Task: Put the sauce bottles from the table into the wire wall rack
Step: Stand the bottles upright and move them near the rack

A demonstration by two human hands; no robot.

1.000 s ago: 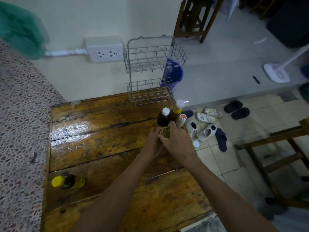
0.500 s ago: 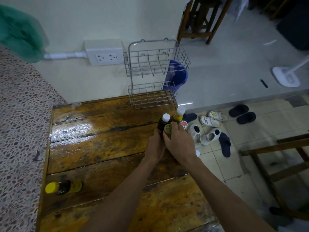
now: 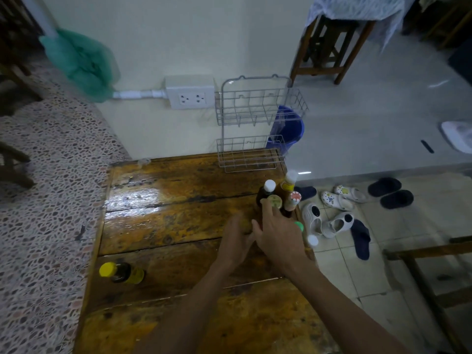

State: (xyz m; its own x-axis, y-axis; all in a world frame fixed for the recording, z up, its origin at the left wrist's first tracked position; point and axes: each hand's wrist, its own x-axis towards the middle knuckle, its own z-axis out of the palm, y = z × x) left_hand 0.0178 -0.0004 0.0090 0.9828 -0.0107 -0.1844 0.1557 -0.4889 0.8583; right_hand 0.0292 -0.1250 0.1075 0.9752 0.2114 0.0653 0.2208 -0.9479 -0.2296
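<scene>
An empty two-tier wire rack [image 3: 251, 118] stands against the wall at the table's far edge. Several sauce bottles cluster near the right edge of the wooden table [image 3: 166, 221]: a dark one with a white cap [image 3: 268, 187], an amber one with a yellow label [image 3: 289, 181], and one with a red-and-white cap [image 3: 295, 198]. My right hand [image 3: 278, 237] grips a bottle with a pale green lid [image 3: 274, 201] from the near side. My left hand [image 3: 236, 238] is blurred just left of it, apart from the bottle. A yellow-capped bottle [image 3: 120, 272] stands alone at the near left.
Green [image 3: 298, 226] and white [image 3: 312, 240] caps show behind my right hand at the table's right edge. A wall socket [image 3: 190, 94] sits left of the rack. A blue bucket [image 3: 288, 129] and several shoes [image 3: 337, 200] are on the floor to the right. A terrazzo surface [image 3: 51, 200] borders the table's left side.
My left hand has slipped back and left off the green-lidded bottle. My right hand stays on that bottle. My view has tilted up a little.
</scene>
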